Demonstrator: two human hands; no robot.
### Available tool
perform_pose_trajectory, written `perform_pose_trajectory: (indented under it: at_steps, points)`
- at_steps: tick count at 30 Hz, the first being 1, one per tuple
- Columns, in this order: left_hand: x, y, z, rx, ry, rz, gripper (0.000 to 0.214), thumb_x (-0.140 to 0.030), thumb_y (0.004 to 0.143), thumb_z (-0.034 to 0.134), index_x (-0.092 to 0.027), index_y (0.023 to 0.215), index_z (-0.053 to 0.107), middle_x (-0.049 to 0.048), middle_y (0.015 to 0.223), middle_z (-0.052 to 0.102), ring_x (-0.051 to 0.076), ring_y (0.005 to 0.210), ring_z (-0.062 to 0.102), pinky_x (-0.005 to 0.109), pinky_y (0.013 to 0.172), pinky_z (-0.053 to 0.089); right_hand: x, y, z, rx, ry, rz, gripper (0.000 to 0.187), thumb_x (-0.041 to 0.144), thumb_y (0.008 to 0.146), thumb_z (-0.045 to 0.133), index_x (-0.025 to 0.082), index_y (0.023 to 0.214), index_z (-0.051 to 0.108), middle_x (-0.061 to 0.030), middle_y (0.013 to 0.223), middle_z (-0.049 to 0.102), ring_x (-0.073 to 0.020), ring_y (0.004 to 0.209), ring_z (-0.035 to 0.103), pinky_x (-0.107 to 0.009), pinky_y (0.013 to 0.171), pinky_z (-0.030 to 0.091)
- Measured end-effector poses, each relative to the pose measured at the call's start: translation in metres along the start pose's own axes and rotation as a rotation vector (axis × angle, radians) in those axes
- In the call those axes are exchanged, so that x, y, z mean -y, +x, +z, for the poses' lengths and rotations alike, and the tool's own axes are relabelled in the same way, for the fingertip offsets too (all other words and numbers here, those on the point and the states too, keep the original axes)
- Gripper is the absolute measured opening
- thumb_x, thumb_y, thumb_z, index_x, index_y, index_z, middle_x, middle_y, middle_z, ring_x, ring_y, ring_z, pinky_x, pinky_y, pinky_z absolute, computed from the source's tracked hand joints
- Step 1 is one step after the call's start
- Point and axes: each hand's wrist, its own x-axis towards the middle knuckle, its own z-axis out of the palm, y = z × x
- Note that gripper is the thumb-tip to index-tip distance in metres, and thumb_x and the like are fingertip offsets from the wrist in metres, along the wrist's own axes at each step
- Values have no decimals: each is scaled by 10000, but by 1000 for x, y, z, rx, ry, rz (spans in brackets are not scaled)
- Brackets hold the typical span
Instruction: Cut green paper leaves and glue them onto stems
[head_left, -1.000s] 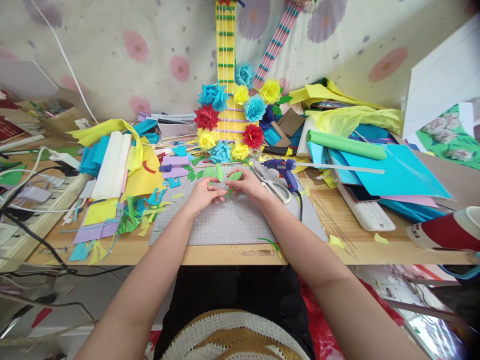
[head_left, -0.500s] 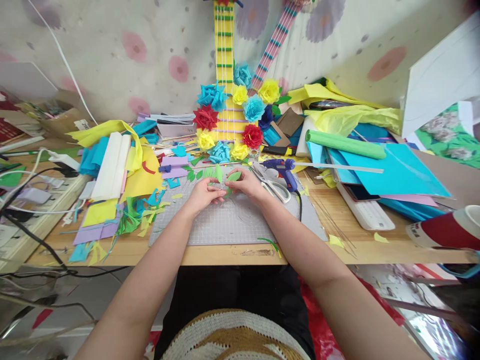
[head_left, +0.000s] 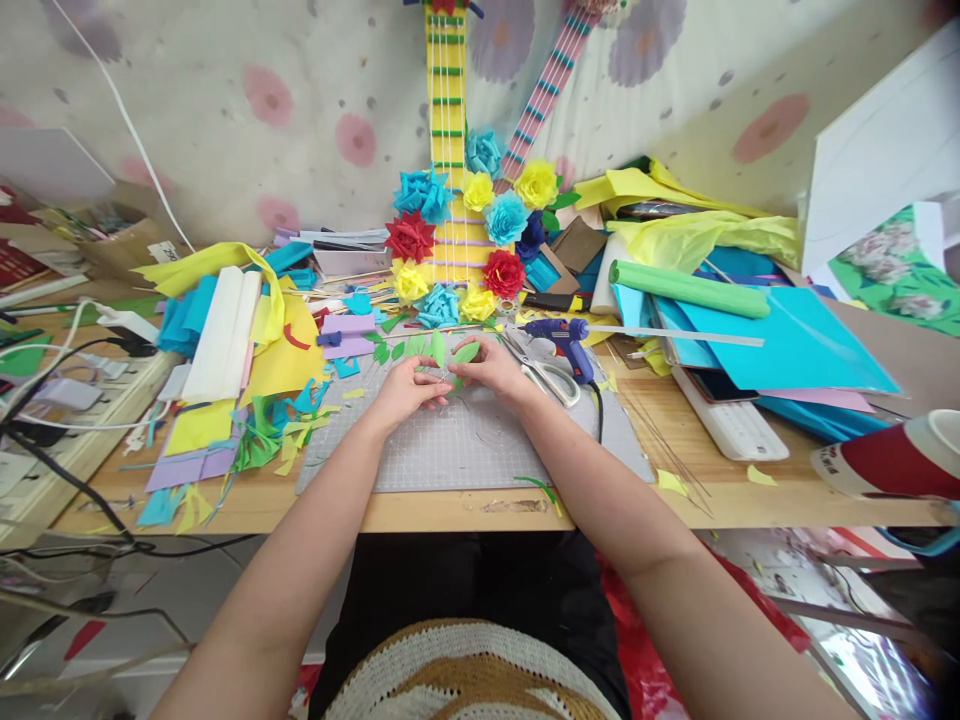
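Both my hands meet over the grey cutting mat (head_left: 465,455). My left hand (head_left: 414,388) is closed in a pinch at the base of an upright green paper leaf (head_left: 438,348). Another green paper leaf (head_left: 466,352) juts from the fingers of my right hand (head_left: 491,368), which is pinched too. The fingertips of the two hands nearly touch, and the join between the leaves is hidden. Several loose green leaves (head_left: 382,353) lie just beyond my left hand. To the right of my right hand are scissors (head_left: 553,382) and a blue glue gun (head_left: 568,343).
Behind the mat stands a yellow paper guitar (head_left: 448,130) with paper flowers. Paper scraps (head_left: 259,430) and a power strip (head_left: 67,420) are on the left. Blue sheets (head_left: 795,340), a green crepe roll (head_left: 690,288) and a paper cup (head_left: 892,455) are on the right.
The leaf in my right hand has tilted very slightly. Otherwise both hands hold the same place, and the view has shifted only a little.
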Motion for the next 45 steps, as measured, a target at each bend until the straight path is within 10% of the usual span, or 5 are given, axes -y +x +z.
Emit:
perform_pose_trajectory:
  at_steps: [45]
  points:
    - [-5, -2, 2, -111, -13, 8, 565, -265, 599, 750, -144, 1081, 483, 56, 778, 692, 155, 623, 653, 205, 460, 456, 0, 0, 0, -16, 13, -82, 397, 336, 524, 729, 201, 781, 459, 58, 647, 532, -96, 556, 499, -236, 507, 405]
